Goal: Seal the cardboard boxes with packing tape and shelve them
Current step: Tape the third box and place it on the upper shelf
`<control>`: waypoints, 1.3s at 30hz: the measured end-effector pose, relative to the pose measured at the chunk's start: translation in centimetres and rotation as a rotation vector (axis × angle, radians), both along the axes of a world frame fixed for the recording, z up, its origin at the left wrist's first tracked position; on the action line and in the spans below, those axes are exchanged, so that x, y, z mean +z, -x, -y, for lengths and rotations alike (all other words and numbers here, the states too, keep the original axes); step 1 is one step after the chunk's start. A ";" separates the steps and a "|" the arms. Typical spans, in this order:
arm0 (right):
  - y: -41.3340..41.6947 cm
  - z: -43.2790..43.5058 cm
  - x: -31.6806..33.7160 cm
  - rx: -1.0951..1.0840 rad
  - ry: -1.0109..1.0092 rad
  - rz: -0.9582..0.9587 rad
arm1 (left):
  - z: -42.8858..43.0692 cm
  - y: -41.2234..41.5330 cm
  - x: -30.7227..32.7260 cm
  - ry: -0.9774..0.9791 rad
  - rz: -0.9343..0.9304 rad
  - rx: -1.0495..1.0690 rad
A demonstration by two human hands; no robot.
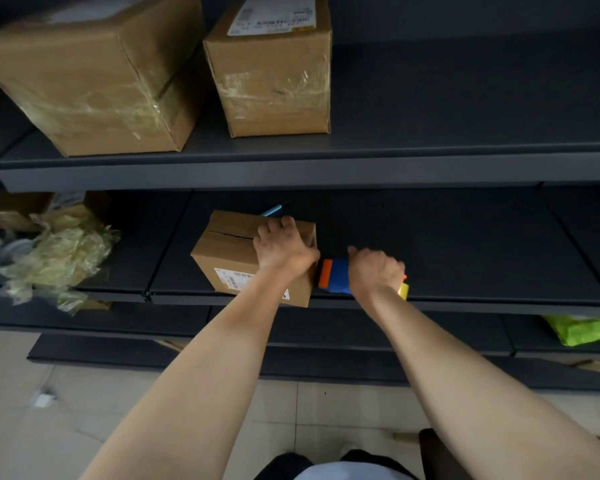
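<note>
Forearms [201, 362] extend; left hand [283, 249] holds box [227, 259], right hand [374, 271] grips tape dispenser [333, 276].

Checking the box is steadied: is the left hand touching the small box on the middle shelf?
Touching. Head view shows the left hand gripping the small box, fingers curled over its top.

We get dim, flat light: shelf [465, 244] recesses go near black, floor tiles [32, 427] read brightest. Faint sheen on the taped upper box [94, 81]. Edges bow from the wide lens. Plastic wrap [59, 261] at left is smeared; whole frame soft.
</note>
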State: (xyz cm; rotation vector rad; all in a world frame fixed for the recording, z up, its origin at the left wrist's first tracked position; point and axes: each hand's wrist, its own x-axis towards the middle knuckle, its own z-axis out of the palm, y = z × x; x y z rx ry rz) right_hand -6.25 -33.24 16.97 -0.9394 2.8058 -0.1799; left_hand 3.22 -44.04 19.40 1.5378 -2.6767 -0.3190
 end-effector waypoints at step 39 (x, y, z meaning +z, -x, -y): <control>0.6 -4.7 -0.1 -0.634 0.559 0.373 | 0.0 -9.3 0.3 -0.177 -0.336 -0.524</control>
